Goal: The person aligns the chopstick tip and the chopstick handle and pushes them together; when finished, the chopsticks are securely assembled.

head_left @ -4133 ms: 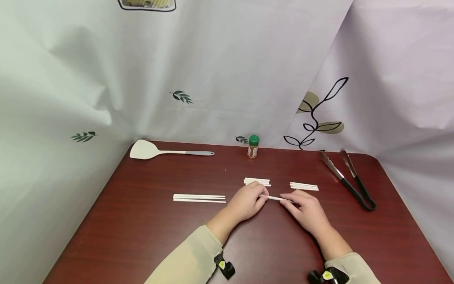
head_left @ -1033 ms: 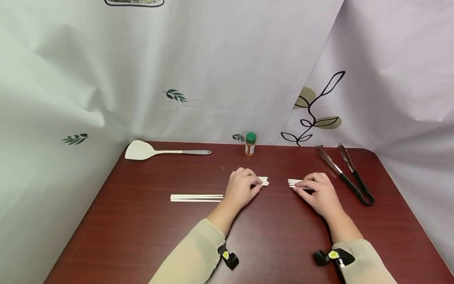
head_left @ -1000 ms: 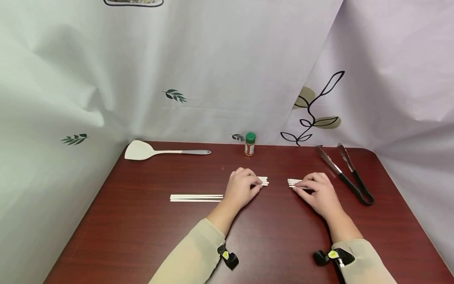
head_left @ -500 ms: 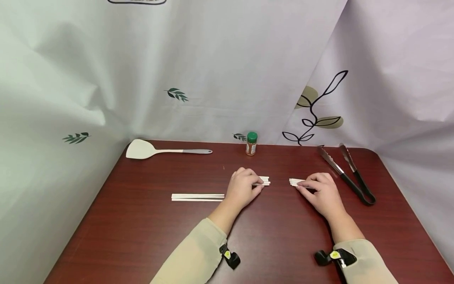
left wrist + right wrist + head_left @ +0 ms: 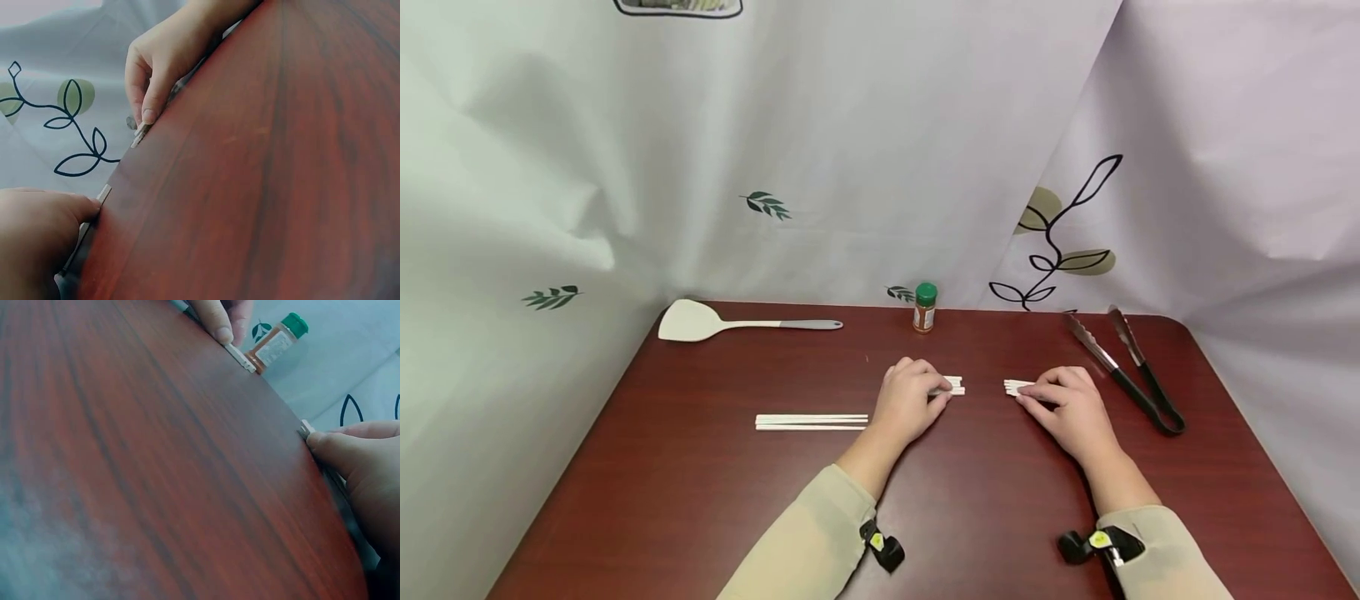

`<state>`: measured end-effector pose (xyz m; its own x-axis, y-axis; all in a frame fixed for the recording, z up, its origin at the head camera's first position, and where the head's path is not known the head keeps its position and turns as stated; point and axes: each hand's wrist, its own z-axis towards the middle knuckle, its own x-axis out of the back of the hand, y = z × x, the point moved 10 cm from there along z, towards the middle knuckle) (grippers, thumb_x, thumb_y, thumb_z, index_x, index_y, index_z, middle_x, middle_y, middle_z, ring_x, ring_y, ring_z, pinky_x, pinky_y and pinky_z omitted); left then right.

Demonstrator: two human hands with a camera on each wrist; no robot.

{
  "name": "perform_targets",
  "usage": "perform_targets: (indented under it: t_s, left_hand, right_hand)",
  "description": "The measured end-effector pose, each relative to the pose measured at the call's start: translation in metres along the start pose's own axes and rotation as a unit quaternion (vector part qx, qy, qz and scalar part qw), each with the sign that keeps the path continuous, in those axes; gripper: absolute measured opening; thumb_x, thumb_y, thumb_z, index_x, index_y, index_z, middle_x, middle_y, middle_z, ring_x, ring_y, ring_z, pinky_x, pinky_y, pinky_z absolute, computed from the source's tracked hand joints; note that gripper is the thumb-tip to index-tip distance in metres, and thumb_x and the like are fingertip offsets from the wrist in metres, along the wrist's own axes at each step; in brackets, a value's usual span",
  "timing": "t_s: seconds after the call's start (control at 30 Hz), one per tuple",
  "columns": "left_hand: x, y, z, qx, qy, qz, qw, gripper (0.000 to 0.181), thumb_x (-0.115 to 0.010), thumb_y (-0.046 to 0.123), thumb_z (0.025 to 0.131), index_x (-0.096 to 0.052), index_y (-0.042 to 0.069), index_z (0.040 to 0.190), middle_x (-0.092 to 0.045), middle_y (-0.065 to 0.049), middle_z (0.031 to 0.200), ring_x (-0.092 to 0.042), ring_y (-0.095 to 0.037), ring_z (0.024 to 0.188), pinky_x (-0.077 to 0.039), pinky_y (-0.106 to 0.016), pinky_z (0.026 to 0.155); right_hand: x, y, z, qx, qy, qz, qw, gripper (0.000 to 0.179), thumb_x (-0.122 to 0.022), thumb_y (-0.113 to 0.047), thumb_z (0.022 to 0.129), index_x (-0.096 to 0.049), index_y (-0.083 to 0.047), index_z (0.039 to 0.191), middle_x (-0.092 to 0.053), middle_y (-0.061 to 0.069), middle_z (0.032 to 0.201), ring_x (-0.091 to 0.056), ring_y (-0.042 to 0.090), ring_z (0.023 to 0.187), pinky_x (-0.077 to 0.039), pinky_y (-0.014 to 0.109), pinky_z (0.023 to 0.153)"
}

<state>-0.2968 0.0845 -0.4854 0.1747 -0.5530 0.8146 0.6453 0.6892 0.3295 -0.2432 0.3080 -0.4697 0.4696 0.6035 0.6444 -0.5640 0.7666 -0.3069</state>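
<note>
My left hand (image 5: 910,402) pinches a row of short white sticks (image 5: 957,390) lying on the table, the right ends poking out past the fingertips. Across a gap, my right hand (image 5: 1071,412) pinches a second row of short white sticks (image 5: 1012,387), whose left ends show beyond thumb and forefinger. Stick ends also show at the left thumb in the left wrist view (image 5: 105,193) and at the right thumb in the right wrist view (image 5: 305,426). The rest of both rows is hidden under the hands. Several longer white sticks (image 5: 811,421) lie side by side left of my left hand.
A white spatula (image 5: 692,322) with a grey handle lies at the back left. A green-capped spice jar (image 5: 924,308) stands at the back edge. Black-handled tongs (image 5: 1135,387) lie spread at the right. Printed white cloth (image 5: 865,150) hangs behind the dark red table (image 5: 700,517).
About four seconds ago both hands held one white stick between them; now they are apart, each at a row of short sticks. Over the last second, the right row's ends have bunched slightly closer.
</note>
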Motion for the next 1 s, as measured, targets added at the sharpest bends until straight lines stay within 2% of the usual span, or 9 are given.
perform_targets:
  t_s: [0.2, 0.4, 0.6, 0.83, 1.0]
  left_hand:
    - [0.0034, -0.0002, -0.0008, -0.006, 0.02, 0.001, 0.9998, 0.005, -0.088, 0.026, 0.089, -0.085, 0.026, 0.093, -0.071, 0.011, 0.096, -0.06, -0.016, 0.092, -0.048, -0.038, 0.079]
    - [0.0026, 0.0006, -0.0022, -0.006, 0.019, 0.009, 0.9998, 0.006, -0.088, 0.028, 0.088, -0.084, 0.026, 0.092, -0.072, 0.011, 0.095, -0.061, -0.017, 0.093, -0.048, -0.038, 0.079]
    - [0.0044, 0.0015, -0.0036, -0.01, 0.026, -0.001, 0.9996, 0.006, -0.088, 0.024, 0.088, -0.084, 0.025, 0.092, -0.071, 0.009, 0.095, -0.061, -0.019, 0.093, -0.047, -0.038, 0.077]
    - [0.0052, 0.0013, -0.0056, -0.017, 0.035, -0.002, 0.9992, 0.006, -0.088, 0.023, 0.088, -0.086, 0.026, 0.092, -0.071, 0.009, 0.094, -0.061, -0.017, 0.092, -0.046, -0.038, 0.077]
    - [0.0069, 0.0013, -0.0066, -0.018, 0.039, -0.007, 0.999, 0.007, -0.089, 0.022, 0.088, -0.086, 0.026, 0.093, -0.07, 0.009, 0.094, -0.061, -0.018, 0.092, -0.046, -0.038, 0.077]
  right_hand:
    - [-0.0005, 0.0004, 0.0013, -0.001, 0.001, -0.004, 1.0, 0.019, -0.095, -0.003, 0.072, -0.086, -0.013, 0.086, -0.066, 0.004, 0.087, -0.058, 0.037, 0.09, -0.041, 0.042, 0.082]
    - [-0.0024, 0.0021, -0.0012, -0.002, -0.002, -0.007, 1.0, 0.019, -0.095, -0.004, 0.072, -0.087, -0.012, 0.088, -0.066, 0.005, 0.087, -0.058, 0.038, 0.089, -0.041, 0.043, 0.082]
    - [-0.0032, 0.001, -0.0022, 0.002, -0.006, -0.008, 0.9999, 0.018, -0.094, -0.004, 0.073, -0.086, -0.012, 0.086, -0.066, 0.005, 0.088, -0.058, 0.038, 0.09, -0.041, 0.045, 0.083]
    - [-0.0016, -0.0026, -0.0031, 0.008, -0.009, -0.017, 0.9998, 0.022, -0.093, -0.002, 0.073, -0.087, -0.01, 0.092, -0.068, 0.007, 0.09, -0.058, 0.04, 0.091, -0.042, 0.046, 0.084]
    - [-0.0009, -0.0018, -0.0031, 0.0, -0.008, -0.014, 0.9999, 0.022, -0.093, 0.0, 0.074, -0.087, -0.01, 0.092, -0.069, 0.008, 0.09, -0.058, 0.04, 0.092, -0.042, 0.045, 0.084]
